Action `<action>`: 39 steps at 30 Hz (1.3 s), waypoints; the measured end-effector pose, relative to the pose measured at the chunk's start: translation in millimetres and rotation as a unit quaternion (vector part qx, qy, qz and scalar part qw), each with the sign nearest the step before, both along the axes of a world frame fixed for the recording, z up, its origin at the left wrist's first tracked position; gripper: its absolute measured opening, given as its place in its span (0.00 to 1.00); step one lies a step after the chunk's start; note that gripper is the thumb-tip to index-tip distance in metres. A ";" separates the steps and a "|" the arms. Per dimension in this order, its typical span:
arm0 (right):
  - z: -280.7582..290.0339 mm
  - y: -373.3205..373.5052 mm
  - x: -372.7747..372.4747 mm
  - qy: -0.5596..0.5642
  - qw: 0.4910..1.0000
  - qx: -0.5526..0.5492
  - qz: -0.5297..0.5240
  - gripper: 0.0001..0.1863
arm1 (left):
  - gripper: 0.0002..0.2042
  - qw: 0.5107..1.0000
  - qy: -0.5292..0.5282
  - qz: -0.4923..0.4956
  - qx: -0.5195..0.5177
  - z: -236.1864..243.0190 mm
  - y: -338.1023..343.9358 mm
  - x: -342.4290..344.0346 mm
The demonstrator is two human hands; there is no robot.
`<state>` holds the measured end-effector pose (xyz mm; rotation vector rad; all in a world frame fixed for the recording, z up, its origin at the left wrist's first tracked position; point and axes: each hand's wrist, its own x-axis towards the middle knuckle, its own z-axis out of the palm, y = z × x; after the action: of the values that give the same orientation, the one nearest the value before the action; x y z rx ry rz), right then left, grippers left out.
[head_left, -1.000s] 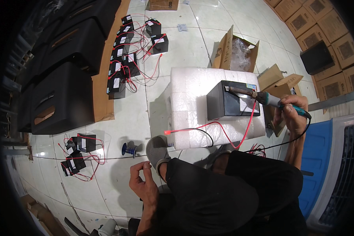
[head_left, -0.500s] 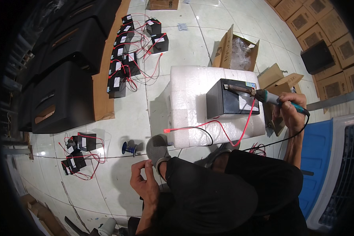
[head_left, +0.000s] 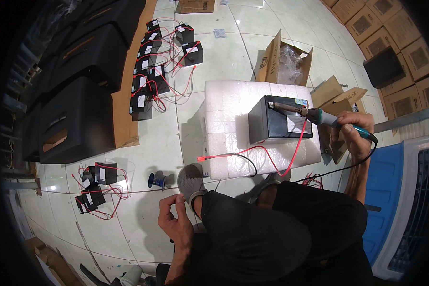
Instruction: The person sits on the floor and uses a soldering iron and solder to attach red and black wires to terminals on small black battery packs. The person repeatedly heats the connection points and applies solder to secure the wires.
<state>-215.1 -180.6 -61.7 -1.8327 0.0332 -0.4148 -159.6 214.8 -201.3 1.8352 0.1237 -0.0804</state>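
My right hand point(head_left: 355, 133) is closed round the grey and teal handle of a soldering iron point(head_left: 319, 117). The iron's tip lies over the far left corner of a dark grey box-shaped battery point(head_left: 260, 125), at a small metal terminal. That battery rests on a white wrapped foam block point(head_left: 224, 102). From it a red wire point(head_left: 298, 148) and a black wire run left to a red connector point(head_left: 201, 158) at the foam's edge. My left hand point(head_left: 175, 220) hovers over the near floor with fingers curled and pressed together; whatever they hold is too small to make out.
Wired black batteries point(head_left: 148, 62) stand in rows at the far left, more point(head_left: 97, 183) nearer. A blue spool point(head_left: 156, 180) sits by my left shoe. Black cases point(head_left: 76, 119) line the left; opened cartons point(head_left: 269, 59) lie behind the foam; a blue panel point(head_left: 381, 190) is right.
The view has shifted very slightly. The soldering iron stays at the battery's far left corner, and both hands keep nearly the same place and pose.
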 end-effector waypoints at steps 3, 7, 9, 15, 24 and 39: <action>7.0 1.2 5.4 -0.021 0.998 -0.050 0.029 0.10 | 0.04 1.000 -0.008 -0.002 0.008 -0.5 0.9 -1.0; 11.9 1.0 7.5 -0.029 0.994 -0.098 0.042 0.10 | 0.04 1.000 -0.019 -0.002 0.013 -0.4 0.8 -0.4; 7.1 -4.3 2.3 -0.027 0.995 -0.098 0.024 0.11 | 0.04 1.000 -0.014 0.003 0.017 -1.6 1.4 0.9; -24.5 -56.0 -23.0 -0.060 0.995 -0.083 0.008 0.16 | 0.05 0.998 -0.005 -0.015 0.054 -14.1 14.8 3.5; -31.2 -87.5 -40.4 -0.024 0.994 0.087 -0.064 0.18 | 0.12 0.952 0.177 -0.248 -0.041 -14.7 58.1 8.7; -15.8 -53.3 -48.1 -0.098 0.975 0.180 -0.083 0.12 | 0.06 0.880 0.026 -0.445 -0.163 -77.0 17.5 18.0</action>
<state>-263.2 -233.9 -77.5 -1.4310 0.1199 -0.6617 -141.6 232.3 -278.3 1.4176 -0.6739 -0.7488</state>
